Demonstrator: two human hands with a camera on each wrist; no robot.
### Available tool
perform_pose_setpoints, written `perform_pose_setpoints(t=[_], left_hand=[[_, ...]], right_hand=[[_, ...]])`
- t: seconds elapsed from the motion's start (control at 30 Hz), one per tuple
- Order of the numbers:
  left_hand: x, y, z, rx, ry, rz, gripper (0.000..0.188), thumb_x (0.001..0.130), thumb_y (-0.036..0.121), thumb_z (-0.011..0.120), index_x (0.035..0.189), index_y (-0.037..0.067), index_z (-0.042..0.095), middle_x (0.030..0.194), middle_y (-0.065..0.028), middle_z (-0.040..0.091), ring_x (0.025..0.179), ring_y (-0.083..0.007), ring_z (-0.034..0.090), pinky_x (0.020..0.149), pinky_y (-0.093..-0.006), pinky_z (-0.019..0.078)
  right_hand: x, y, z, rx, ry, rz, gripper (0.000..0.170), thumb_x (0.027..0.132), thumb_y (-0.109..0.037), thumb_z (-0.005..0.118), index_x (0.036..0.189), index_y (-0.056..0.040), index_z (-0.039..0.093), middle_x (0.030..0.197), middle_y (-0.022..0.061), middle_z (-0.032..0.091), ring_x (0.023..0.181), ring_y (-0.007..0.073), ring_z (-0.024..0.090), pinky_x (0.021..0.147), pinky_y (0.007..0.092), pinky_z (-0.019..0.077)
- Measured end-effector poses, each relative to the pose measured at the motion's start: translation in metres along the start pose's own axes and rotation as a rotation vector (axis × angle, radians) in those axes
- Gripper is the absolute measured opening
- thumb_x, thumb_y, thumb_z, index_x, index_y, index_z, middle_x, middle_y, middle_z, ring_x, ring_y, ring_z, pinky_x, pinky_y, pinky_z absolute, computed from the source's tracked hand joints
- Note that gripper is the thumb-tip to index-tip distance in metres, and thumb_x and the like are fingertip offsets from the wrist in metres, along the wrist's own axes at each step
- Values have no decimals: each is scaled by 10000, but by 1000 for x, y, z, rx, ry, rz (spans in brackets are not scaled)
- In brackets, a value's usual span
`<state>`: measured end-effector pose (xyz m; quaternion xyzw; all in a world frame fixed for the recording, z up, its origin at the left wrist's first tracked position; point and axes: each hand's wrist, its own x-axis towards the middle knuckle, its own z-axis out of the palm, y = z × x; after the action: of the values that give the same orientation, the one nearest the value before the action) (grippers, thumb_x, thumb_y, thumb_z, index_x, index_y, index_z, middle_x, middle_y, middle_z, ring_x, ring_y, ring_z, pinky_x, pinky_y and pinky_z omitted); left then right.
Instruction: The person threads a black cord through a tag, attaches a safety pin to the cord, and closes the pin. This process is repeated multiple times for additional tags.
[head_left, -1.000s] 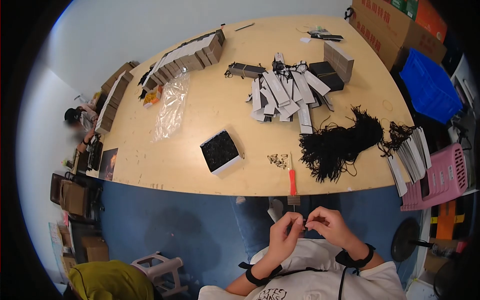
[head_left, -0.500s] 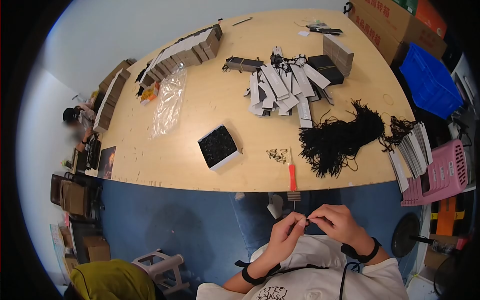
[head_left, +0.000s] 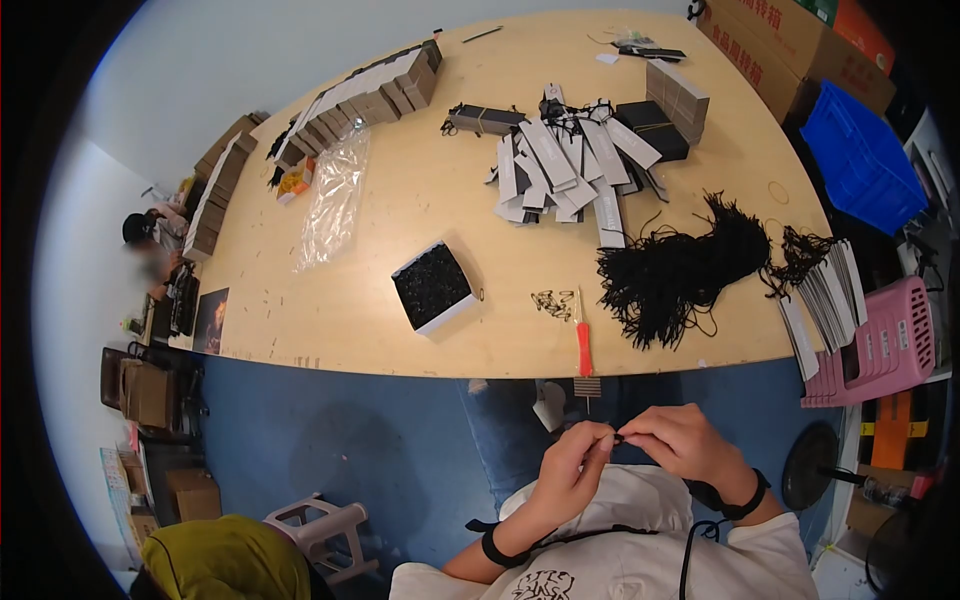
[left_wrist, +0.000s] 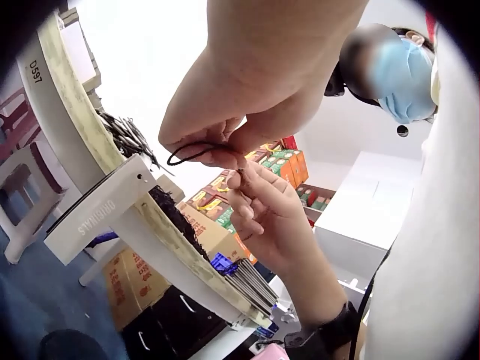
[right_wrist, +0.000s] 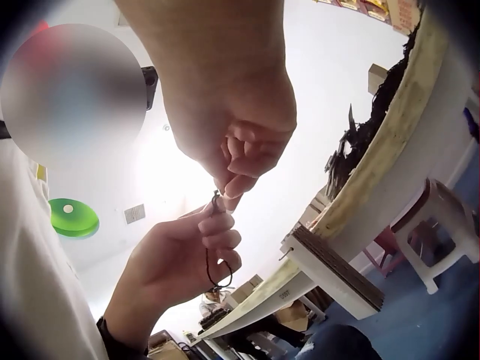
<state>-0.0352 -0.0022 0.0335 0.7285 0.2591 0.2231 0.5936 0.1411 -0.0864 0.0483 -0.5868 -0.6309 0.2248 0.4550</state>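
Note:
Both hands meet in front of the body, just off the table's near edge. My left hand [head_left: 572, 468] pinches a thin black cord [right_wrist: 209, 262], whose loop hangs below its fingers in the right wrist view. The fingertips of my right hand [head_left: 685, 442] pinch the same cord where the two hands come together. Seen from the left wrist, a cord loop [left_wrist: 180, 155] sticks out beside the left fingers. The small part between the fingertips is mostly hidden. On the table ahead lie a red-handled awl [head_left: 584, 345] and several small metal pieces [head_left: 552, 304].
A heap of black cords [head_left: 685, 275] lies right of the awl, with white tags [head_left: 565, 165] behind it. Left of the awl sits a box of small black pieces [head_left: 435, 288]. More tags [head_left: 825, 305] overhang the right edge near a pink basket [head_left: 880, 345].
The hands have shifted slightly up and to the right in the head view. Their fingertips, slightly apart a second ago, now meet at the cord. The things on the table stay put.

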Motion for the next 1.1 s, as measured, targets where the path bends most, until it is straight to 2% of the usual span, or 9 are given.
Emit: perform_pose_setpoints(t=[0.23,0.33,0.5,0.6,0.67,0.7,0.8,0.97,1.1], left_hand=[[1,3,2,-30,3,-38,75,954,51,548,933,-18,567,763,-57,558,680,-104,507,630,-240,426],[0,-6,0,-103,-87,-110,95,969,74,536,948,-13,569,781,-38,562,700,-88,505,646,-230,425],[-1,-16,0,-421,-204,-225,160,1005,153,502,990,4,558,772,4,533,692,-55,475,632,-210,408],[0,-16,0,-402,-184,-229,171,1008,164,496,988,5,555,776,7,530,697,-51,473,639,-209,407],[-1,-17,0,-373,-169,-217,162,1006,155,498,986,4,555,776,2,532,698,-53,477,636,-210,407],[-1,-17,0,-345,-154,-203,153,1004,146,500,985,4,555,777,-3,534,700,-54,480,632,-210,407],[-1,-11,-1,-275,-138,-183,133,998,122,507,986,-1,555,784,-18,543,706,-60,490,630,-214,414],[0,-7,0,-282,-143,-184,149,1008,142,494,980,3,540,824,-9,550,756,-61,499,704,-210,426],[0,-8,0,-285,-140,-187,149,1008,141,495,981,1,539,815,-6,547,756,-61,496,703,-212,425]], right_hand=[[1,2,-1,-146,23,-135,148,754,-16,699,876,-28,617,757,75,653,612,228,647,508,310,506],[2,3,-5,-203,6,-138,155,741,-8,697,861,-37,604,746,66,646,603,223,643,500,309,502],[1,4,-5,-208,-22,-127,160,739,5,687,870,-38,605,746,67,642,605,222,643,500,304,501],[-1,3,-3,-129,14,-118,171,743,6,690,891,-34,613,751,71,642,611,218,646,502,296,502],[-3,-3,-7,-37,30,34,171,750,5,691,903,-29,623,772,80,654,619,219,652,508,293,509],[-3,-3,-8,-37,30,35,171,750,5,691,903,-29,623,772,80,654,619,219,652,508,293,509],[-5,-2,-8,-73,-25,-7,162,750,3,697,893,-27,627,782,86,663,617,222,656,514,292,515],[-5,5,1,-120,49,-125,156,741,-1,696,876,-18,620,767,89,666,612,234,657,518,304,520],[-6,6,1,-128,44,-113,157,739,-2,694,877,-16,620,768,93,667,619,238,660,521,310,523]])
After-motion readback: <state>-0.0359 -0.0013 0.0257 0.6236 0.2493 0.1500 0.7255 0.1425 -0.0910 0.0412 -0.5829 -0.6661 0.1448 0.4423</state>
